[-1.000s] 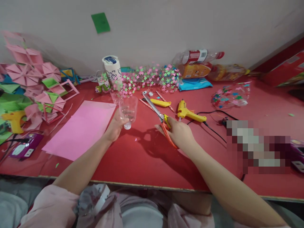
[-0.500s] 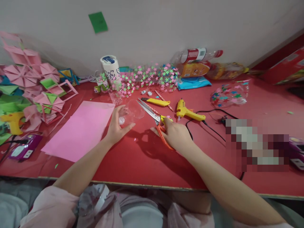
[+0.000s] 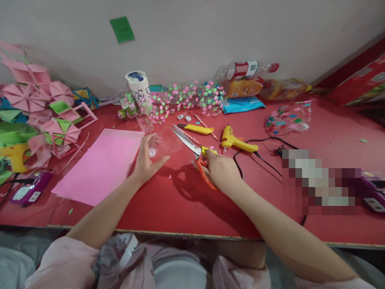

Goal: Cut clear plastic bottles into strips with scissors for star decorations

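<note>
Orange-yellow scissors (image 3: pixel 198 156), pink paper (image 3: pixel 100 164), red table (image 3: pixel 180 200)

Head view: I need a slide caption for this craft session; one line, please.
Left hand tips a clear bottle top toward open scissors held in the right hand.

Your forearms are bare, your left hand (image 3: pixel 146 160) and right hand (image 3: pixel 219 170) ungloved, and pale pink sleeves, seemingly pushed up, bunch near your elbows.

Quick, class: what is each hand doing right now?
Left hand: closed on the clear bottle top.
Right hand: closed on the scissors, blades open.
</note>
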`<act>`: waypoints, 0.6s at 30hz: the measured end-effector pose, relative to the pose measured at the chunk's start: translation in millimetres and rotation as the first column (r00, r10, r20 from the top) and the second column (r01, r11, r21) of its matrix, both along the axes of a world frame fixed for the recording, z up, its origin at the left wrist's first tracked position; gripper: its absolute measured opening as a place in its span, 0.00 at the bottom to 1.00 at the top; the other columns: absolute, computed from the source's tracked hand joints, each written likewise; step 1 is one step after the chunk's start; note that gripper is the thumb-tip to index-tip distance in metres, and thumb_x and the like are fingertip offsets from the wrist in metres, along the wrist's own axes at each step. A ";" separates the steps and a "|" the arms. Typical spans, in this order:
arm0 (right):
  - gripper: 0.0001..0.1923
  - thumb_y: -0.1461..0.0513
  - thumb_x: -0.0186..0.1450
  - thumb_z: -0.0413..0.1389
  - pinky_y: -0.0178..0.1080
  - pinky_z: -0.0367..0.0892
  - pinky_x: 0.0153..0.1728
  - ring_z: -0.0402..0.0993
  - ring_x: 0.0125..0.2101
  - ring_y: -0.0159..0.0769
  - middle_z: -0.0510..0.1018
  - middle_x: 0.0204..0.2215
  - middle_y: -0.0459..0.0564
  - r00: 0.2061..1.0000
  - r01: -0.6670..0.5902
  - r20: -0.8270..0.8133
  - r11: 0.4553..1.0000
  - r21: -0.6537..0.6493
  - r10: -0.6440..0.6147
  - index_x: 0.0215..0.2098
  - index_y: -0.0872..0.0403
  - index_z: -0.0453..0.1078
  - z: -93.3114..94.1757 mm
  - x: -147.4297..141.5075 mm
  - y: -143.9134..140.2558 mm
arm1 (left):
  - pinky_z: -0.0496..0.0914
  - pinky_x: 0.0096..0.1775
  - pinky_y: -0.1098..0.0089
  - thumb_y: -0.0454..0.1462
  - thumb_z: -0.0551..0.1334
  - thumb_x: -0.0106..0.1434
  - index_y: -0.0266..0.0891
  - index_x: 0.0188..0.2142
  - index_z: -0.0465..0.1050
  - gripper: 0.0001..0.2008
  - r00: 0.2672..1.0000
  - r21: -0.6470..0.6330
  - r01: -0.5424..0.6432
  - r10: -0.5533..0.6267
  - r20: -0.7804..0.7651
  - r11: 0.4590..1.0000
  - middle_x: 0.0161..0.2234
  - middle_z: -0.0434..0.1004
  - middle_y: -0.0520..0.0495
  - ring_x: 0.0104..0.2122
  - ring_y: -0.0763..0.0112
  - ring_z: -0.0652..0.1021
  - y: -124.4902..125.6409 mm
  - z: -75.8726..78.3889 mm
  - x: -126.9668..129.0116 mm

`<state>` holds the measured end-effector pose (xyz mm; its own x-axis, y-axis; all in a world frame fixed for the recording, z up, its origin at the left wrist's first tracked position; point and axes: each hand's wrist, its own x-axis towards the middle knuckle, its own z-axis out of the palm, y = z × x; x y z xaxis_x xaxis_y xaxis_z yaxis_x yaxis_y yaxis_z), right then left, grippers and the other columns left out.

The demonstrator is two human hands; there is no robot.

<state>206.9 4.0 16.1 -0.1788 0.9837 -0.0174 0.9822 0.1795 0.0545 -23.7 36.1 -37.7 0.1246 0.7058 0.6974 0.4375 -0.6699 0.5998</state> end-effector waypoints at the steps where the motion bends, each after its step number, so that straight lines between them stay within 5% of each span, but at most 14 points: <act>1: 0.23 0.50 0.71 0.40 0.37 0.46 0.24 0.75 0.27 0.43 0.78 0.26 0.57 1.000 0.002 0.005 1.000 0.002 -0.002 0.43 0.58 0.66 0.0 0.1 0.1 | 0.69 0.53 0.53 0.44 0.67 0.56 0.46 0.58 0.52 0.35 1.000 -0.003 0.004 -0.004 -0.001 1.000 0.50 0.64 0.42 0.48 0.63 0.74 0.1 0.0 -0.3; 18: 0.21 0.50 0.69 0.43 0.36 0.50 0.25 0.72 0.24 0.41 0.77 0.23 0.57 0.999 0.005 0.033 0.999 0.043 -0.007 0.40 0.58 0.68 -3.9 2.9 2.8 | 0.69 0.52 0.54 0.44 0.67 0.55 0.44 0.57 0.56 0.34 0.996 -0.060 0.065 -0.061 0.059 0.996 0.48 0.68 0.42 0.47 0.63 0.74 2.4 5.1 -4.9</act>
